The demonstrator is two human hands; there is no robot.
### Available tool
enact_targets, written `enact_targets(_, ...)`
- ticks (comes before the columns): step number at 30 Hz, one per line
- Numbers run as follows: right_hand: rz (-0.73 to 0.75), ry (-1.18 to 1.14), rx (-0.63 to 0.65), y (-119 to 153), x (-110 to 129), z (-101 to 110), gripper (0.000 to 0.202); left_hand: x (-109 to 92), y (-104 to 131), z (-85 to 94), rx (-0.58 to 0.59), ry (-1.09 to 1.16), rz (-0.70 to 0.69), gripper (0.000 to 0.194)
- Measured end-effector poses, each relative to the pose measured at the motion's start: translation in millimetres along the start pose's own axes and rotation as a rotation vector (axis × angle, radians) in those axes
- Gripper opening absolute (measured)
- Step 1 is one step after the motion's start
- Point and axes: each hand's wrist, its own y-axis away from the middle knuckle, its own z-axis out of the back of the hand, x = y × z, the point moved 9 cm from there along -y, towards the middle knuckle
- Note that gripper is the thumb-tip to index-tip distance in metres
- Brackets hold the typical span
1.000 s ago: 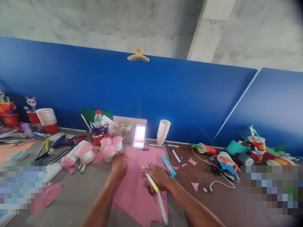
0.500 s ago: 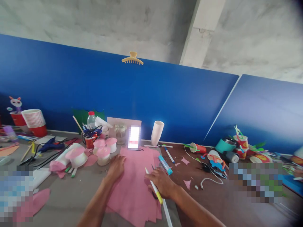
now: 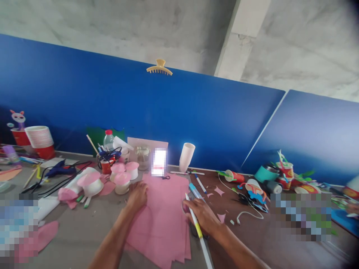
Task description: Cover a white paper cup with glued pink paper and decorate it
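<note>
A stack of pink paper sheets [image 3: 157, 220] lies in front of me, the sheets fanned out at the lower edge. My left hand [image 3: 138, 196] rests on the upper left edge of the stack, fingers lying on the paper and holding nothing. At the right edge of the stack, my right hand [image 3: 203, 215] holds a white pen with a yellow end [image 3: 193, 215], its tip pointing away from me. Below the same hand show dark loops like scissor handles [image 3: 193, 231], mostly hidden by it. A white stick [image 3: 206, 254] lies close below the pen.
Left of the paper stand white rolls topped with pink circles [image 3: 122, 181] and a cup of tools [image 3: 106, 166]. Behind are a glass jar [image 3: 143, 157] and stacked white cups [image 3: 186, 157]. Blue markers [image 3: 195, 191], pink scraps [image 3: 219, 191] and a white cable [image 3: 249, 213] lie rightward.
My right hand has shifted to the right with the pen, off the paper's middle right toward its edge. The dark loops moved the same way. My left hand has stayed almost in place.
</note>
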Motion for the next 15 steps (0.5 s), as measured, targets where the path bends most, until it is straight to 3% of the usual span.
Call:
enact_targets(8,-0.016,0.011,0.012,-10,4,-21,0.033,-5,2,-2.2,0.012,0.008,0.008,0.034)
enact_targets(15,0.058,0.041,0.058,-9,1,-19,0.038,-15,8,-1.2,0.023,0.030,-0.035,0.029)
